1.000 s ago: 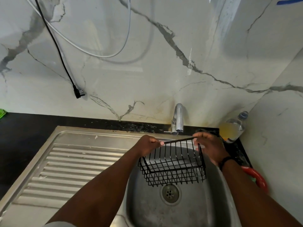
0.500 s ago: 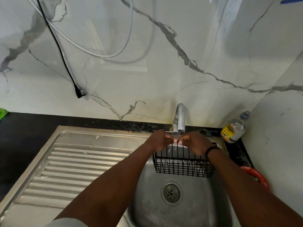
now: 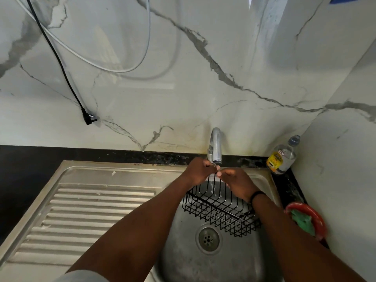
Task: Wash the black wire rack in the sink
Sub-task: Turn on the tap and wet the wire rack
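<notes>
Directly under the tap (image 3: 214,146), both hands meeting at the top edge of the black wire rack (image 3: 220,210). Left hand (image 3: 200,171) curled around the rack's upper wire, knuckles up, fingertips just below the spout. Right hand (image 3: 237,184) beside it, fingers bent onto the same upper edge, thumb side toward the left hand, the two nearly touching. Dark band around the right wrist. Rack held tilted over the bowl of the sink (image 3: 183,261), open side facing up and toward the wall, lower corner hanging above and to the right of the drain (image 3: 209,239). Thin stream of water apparently running from the spout down through the wires; hard to tell for sure. Both forearms reaching in from the bottom edge, crossing over the basin.

Ribbed steel draining board (image 3: 91,210) stretching away to the left of the bowl, with a few pale specks on it. Clear plastic bottle (image 3: 281,157) with a yellow label standing in the back right corner on the dark counter. Red ring-shaped dish (image 3: 316,218) near the right wall, a green cloth (image 3: 302,221) lying in it. Marble-patterned wall behind, with a black cable and plug (image 3: 88,118) dangling at left and a white cable (image 3: 122,70) looping beside it.
</notes>
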